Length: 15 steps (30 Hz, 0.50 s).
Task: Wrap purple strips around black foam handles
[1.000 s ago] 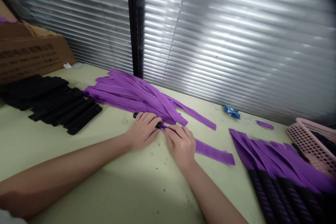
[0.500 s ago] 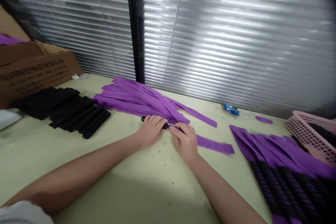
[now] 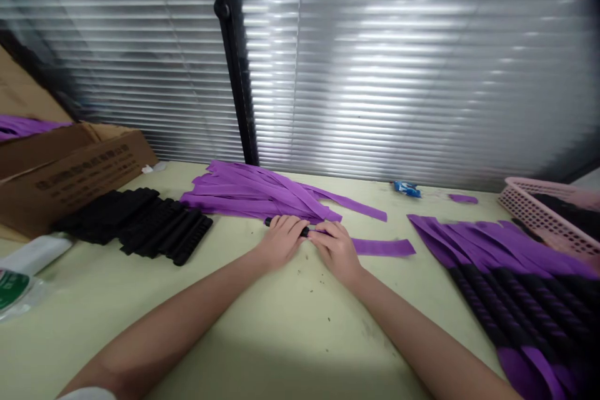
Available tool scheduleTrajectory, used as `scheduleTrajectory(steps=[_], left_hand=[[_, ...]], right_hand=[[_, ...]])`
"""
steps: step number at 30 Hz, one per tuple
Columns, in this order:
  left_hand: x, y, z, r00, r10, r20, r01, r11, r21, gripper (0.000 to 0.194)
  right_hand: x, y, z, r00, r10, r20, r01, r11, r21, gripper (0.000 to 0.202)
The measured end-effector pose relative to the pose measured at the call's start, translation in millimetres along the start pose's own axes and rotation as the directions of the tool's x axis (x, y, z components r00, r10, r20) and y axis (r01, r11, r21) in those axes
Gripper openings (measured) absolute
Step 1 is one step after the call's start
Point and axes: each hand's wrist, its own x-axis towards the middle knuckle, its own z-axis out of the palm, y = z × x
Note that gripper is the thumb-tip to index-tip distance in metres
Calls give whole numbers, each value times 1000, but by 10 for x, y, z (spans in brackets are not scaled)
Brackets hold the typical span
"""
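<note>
The left hand (image 3: 282, 242) is curled closed over a black tube (image 3: 269, 222) — its two ends poke out on either side of the fingers — just above the pale green surface (image 3: 262, 337) or on it, I cannot tell which. The right hand (image 3: 340, 252), nearly touching the left, pinches a purple strip (image 3: 384, 247) at the tube's right end, fingertips drawn together; the strip's flat tail runs out to the right. Behind the hands lies a heap of purple strips (image 3: 262, 190) — black sleeves (image 3: 159, 225) lie to its left, near a cardboard box (image 3: 79, 169)
</note>
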Motion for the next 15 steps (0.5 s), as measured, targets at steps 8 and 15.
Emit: scheduleTrajectory(steps=[8,15], left_hand=[[-28,-20,110,995,-40,-91,46,997,67,62],[-25,-14,102,973,-138,-184,170,970,174,52]], right_hand=[[14,-44,42,993,102,-55,-106,990,-90,16],[28,-14,26,976,195,-92,-202,977,-74,10]])
